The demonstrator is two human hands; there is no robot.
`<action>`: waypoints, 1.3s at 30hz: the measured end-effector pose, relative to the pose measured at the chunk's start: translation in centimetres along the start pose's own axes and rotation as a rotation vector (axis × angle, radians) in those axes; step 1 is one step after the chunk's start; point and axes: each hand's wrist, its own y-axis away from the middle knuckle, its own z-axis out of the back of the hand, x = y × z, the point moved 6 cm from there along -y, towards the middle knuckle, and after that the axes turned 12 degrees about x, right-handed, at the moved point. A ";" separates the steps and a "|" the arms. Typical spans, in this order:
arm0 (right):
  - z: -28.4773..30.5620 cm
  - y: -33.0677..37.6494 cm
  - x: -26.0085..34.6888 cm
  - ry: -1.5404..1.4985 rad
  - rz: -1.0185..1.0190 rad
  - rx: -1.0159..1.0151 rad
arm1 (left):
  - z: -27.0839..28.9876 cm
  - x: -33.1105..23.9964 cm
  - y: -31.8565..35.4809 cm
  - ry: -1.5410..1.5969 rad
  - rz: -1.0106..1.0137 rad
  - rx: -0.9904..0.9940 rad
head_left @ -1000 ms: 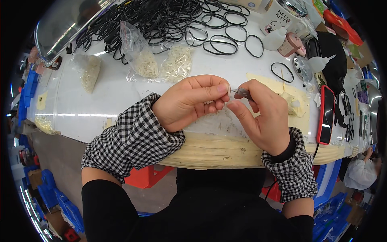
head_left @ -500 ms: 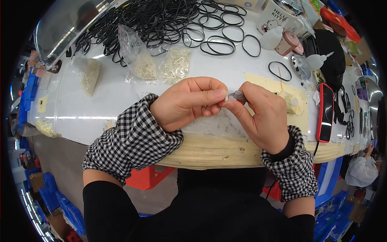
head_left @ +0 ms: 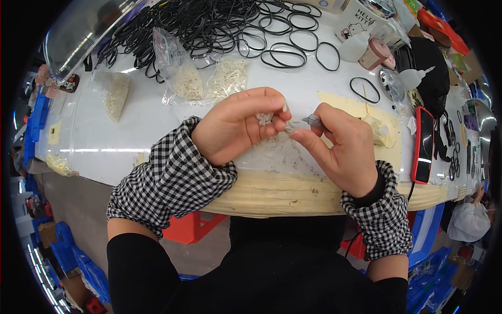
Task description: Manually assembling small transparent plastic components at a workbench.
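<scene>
My left hand [head_left: 230, 123] is curled palm up over the near part of the table. Several small white pieces [head_left: 265, 119] lie in its cupped fingers, and one pale piece [head_left: 284, 106] shows at the fingertips. To its right, my right hand [head_left: 348, 149] grips a short grey blade [head_left: 314, 121] by thumb and forefinger, its pointed tip toward the left hand. Blade and white pieces are a small gap apart. More small off-white bits [head_left: 293, 127] lie on the table between and beneath the hands.
Clear bags of pale pieces [head_left: 228, 81] stand beyond my left hand, another bag [head_left: 116, 97] farther left. Black rubber loops [head_left: 193, 29] heap at the back. A red-cased phone [head_left: 423, 145], squeeze bottle [head_left: 413, 78] and cup [head_left: 374, 53] sit right. Yellowish padding [head_left: 282, 194] lines the near edge.
My hands have parted: the left has moved up and left, opening its palm to show the white pieces. The blade has come away from the fingertips, and the right hand has barely shifted.
</scene>
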 end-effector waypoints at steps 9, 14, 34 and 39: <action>-2.7 0.5 0.6 -0.089 0.156 0.399 | 2.0 -0.3 0.2 0.268 -0.136 -0.176; -3.5 0.6 0.8 0.046 0.122 0.440 | 2.0 -0.3 0.4 0.187 -0.124 -0.177; 0.9 0.0 0.0 -0.271 0.045 -0.100 | -1.2 1.5 0.2 -0.012 0.148 0.088; 1.0 0.0 0.4 -0.290 0.167 -0.141 | -1.1 1.1 0.3 -0.022 0.113 0.042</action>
